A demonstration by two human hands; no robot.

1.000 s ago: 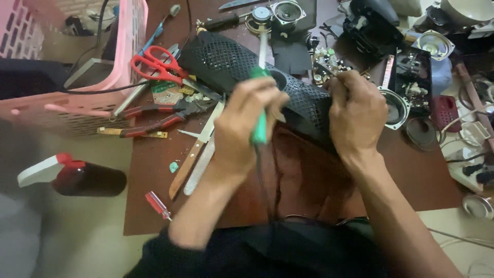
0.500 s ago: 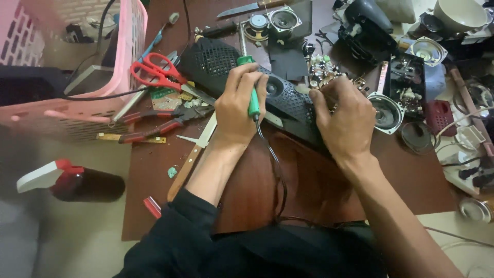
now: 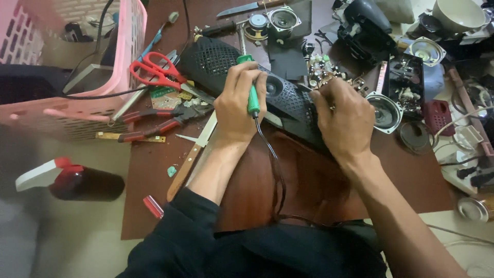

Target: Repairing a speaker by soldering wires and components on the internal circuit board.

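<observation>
the green-handled soldering iron (image 3: 252, 98) is held in a closed grip by the left hand (image 3: 237, 105), tip up, over the black mesh speaker housing (image 3: 247, 82) at mid-worktop. the right hand (image 3: 343, 118) is clamped on the housing's right end. the hot tip could mark the plastic mesh if tilted. the iron's cord (image 3: 272, 170), below the housing, could snag the wrist.
</observation>
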